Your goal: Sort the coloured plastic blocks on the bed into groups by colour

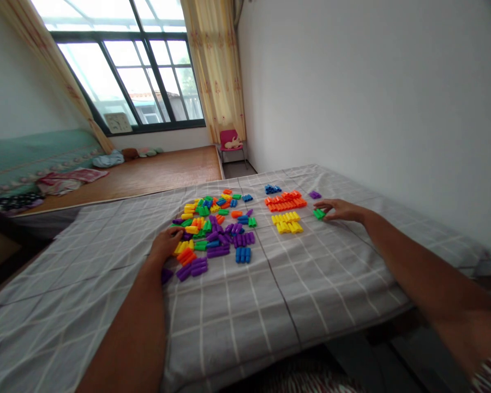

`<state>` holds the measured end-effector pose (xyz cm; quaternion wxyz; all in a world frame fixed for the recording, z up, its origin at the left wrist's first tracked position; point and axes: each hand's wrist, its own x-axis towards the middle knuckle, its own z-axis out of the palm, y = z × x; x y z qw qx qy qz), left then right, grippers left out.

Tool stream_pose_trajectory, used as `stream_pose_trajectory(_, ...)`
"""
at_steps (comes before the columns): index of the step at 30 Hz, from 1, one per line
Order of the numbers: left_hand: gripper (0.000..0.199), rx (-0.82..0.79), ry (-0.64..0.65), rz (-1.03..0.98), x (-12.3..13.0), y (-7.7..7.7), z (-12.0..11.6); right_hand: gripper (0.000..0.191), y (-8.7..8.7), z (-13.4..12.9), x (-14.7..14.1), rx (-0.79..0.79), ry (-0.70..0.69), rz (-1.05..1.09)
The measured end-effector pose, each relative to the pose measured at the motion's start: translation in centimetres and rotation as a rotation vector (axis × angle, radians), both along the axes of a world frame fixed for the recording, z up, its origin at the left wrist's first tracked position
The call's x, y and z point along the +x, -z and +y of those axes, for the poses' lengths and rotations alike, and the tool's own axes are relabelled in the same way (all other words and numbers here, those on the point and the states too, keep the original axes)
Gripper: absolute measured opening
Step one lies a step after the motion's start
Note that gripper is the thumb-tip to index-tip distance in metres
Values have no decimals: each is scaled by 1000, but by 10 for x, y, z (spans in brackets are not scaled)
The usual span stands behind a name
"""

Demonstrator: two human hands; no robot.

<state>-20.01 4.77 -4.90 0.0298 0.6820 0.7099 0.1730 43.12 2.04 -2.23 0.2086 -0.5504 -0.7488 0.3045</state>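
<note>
My right hand (334, 210) has its fingers closed on a green piece (319, 214) at the cloth, right of the yellow group (287, 222). My left hand (167, 243) lies at the left edge of a mixed pile of coloured pieces (213, 237); its fingertips are bent together beside a yellow piece (191, 230), and what they hold, if anything, is too small to make out. Orange pieces (285, 202) stand in rows behind the yellow group, with blue pieces (272, 189) farther back. A lone purple piece (315, 194) lies behind my right hand.
A grey checked cloth (245, 305) covers the surface under the pieces. The white wall (352, 98) borders it on the right. Farther back are a low bed platform (167, 169), a pink chair (229, 139) and a window.
</note>
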Motion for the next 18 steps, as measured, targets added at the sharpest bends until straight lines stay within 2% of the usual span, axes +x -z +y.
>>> stream_pose_trajectory(5, 32, 19, 18, -21, -1, 1, 1, 63, 5, 2, -3, -15, -20, -40)
stream_pose_trajectory(9, 34, 22, 41, -20, -4, 5, 4, 64, 7, 7, 1, -4, 17, -72)
stream_pose_trajectory(14, 37, 9, 48, -74, -1, 4, 1, 67, 0, 11, 9, -37, 17, -158)
stream_pose_trajectory(16, 38, 23, 60, -100, 1, 2, -3, 66, -9, 14, 4, 24, 32, -225)
stream_pose_trajectory(18, 43, 37, 73, -128, 3, 1, -5, 59, -19, 18, -16, 165, 68, -272)
